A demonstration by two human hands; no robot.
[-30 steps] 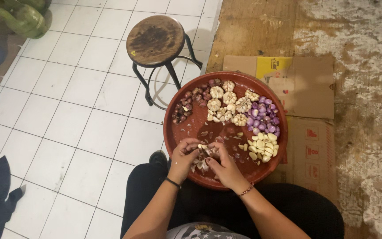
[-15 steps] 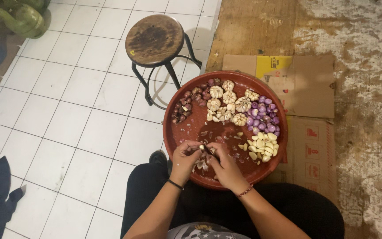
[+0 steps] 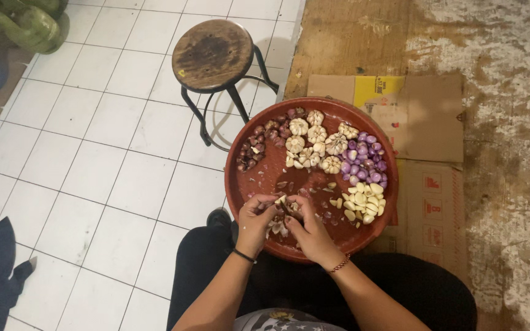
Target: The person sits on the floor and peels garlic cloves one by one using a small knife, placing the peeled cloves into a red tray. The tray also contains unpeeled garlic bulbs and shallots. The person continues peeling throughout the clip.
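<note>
The floor (image 3: 93, 184) in the left part of the frame is made of white square tiles, and the right part is rough, stained concrete (image 3: 498, 122) with flattened brown cardboard (image 3: 424, 116) lying on it. In the upper middle stands a small round stool (image 3: 213, 54) with a worn wooden seat and black metal legs. Green objects (image 3: 23, 21) are in the upper left corner, but I cannot tell what they are.

A big round red-brown tray (image 3: 259, 178) is in the centre. On it there are whole garlic bulbs (image 3: 314, 144) at the top, dark shallots (image 3: 259, 147) on the left, purple peeled shallots (image 3: 363, 162) on the right and a pile of pale peeled cloves (image 3: 363, 205) at the lower right.

At the lower edge of the tray, the left hand (image 3: 256, 224) and the right hand (image 3: 311, 236) come together. The fingers of both hands are bent and closed on a small garlic clove (image 3: 283, 205), which sits between the fingertips, just above some loose papery skins (image 3: 276, 230) on the tray.
</note>
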